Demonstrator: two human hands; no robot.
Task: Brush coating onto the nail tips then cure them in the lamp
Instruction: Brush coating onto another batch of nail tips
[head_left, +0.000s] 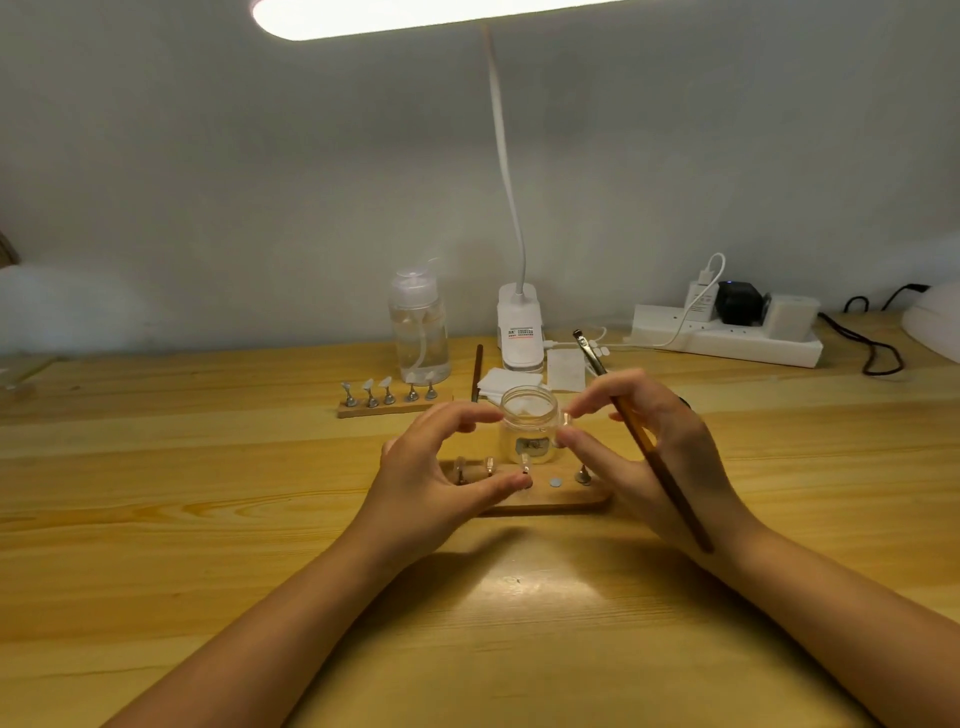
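glossy wood table (208, 519), clear glass-looking jar (527, 423) between the hands, wood brush (649, 447) handle, shiny metal ferrule past the right hand (660, 457)

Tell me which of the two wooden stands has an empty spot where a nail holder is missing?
The near wooden stand, between the hands: a bare round disc shows on it. The far wooden stand, by the bottle, has all five holders.

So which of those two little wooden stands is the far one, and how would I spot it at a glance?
Start at the white desk lamp's base by the wall, then look left to the clear pump bottle. Just in front of that bottle lies the far wooden stand, a narrow strip. Unlike the near wooden stand between the hands, it carries a full row of five metal holders, and neither hand is near it.
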